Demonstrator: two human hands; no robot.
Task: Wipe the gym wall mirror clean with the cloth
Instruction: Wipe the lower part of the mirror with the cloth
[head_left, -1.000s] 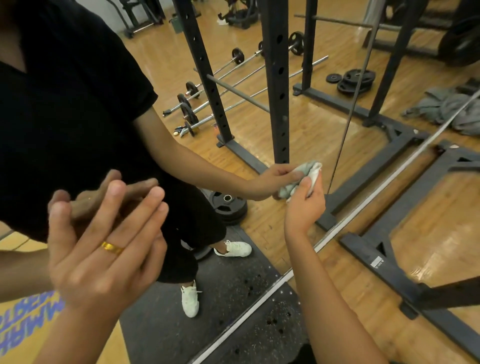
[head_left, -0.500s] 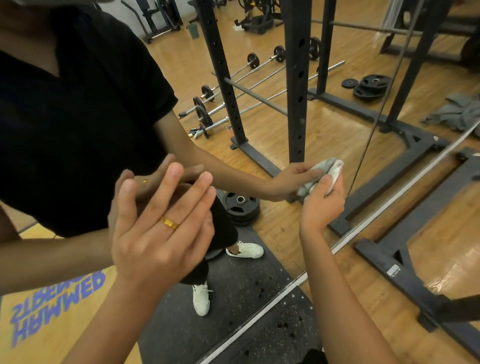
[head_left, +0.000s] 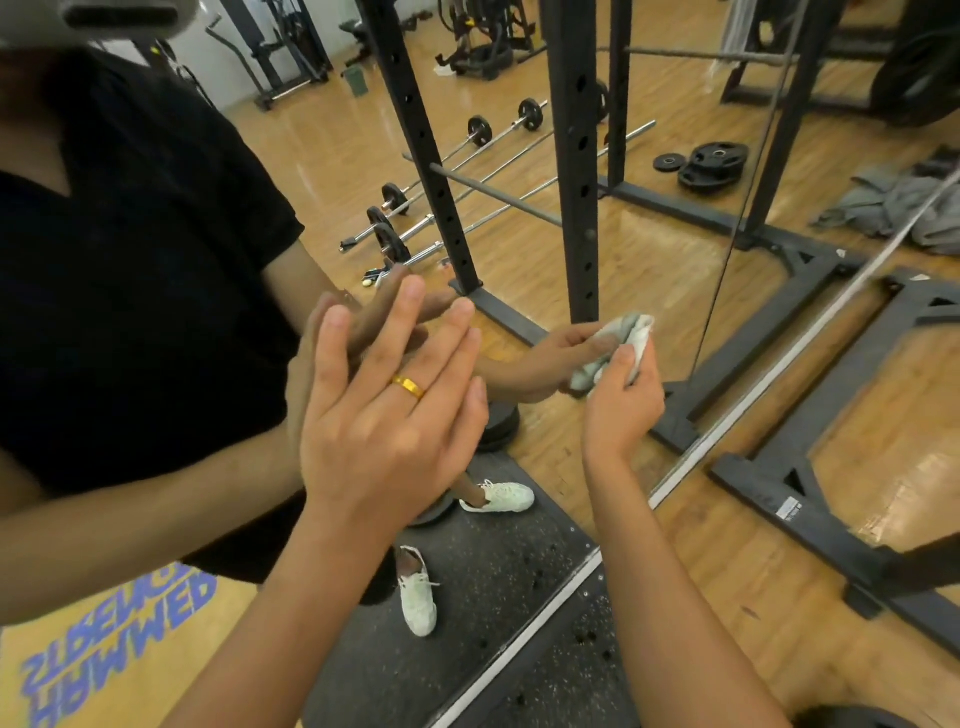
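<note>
Cloth (head_left: 636, 332), pale and bunched into a wad, is gripped in the right hand (head_left: 621, 410). The thumb and fingers curl round it and press it against the mirror (head_left: 322, 156), where it meets its own reflection. Left of the cloth, the left hand (head_left: 384, 415) holds nothing. Its fingers are straight and slightly spread, their tips meeting their reflected twins on the glass, and a gold ring (head_left: 408, 387) sits on one finger.

Just right of the cloth, a thin vertical seam (head_left: 730, 249) divides two mirror panels. Below the cloth, a metal strip (head_left: 519, 644) runs diagonally along the foot of the glass. On its near side lie a black speckled mat (head_left: 561, 696) and wooden floor (head_left: 727, 582). A black steel rack base (head_left: 831, 543) rests on that floor, below and right of the cloth.

Above the cloth the glass reflects a black rack upright (head_left: 574, 156), with barbells (head_left: 479, 131) lying on the floor up to the left and stacked weight plates (head_left: 711, 166) up to the right. Below and left of the cloth, white shoes (head_left: 415, 592) show in the reflection.
</note>
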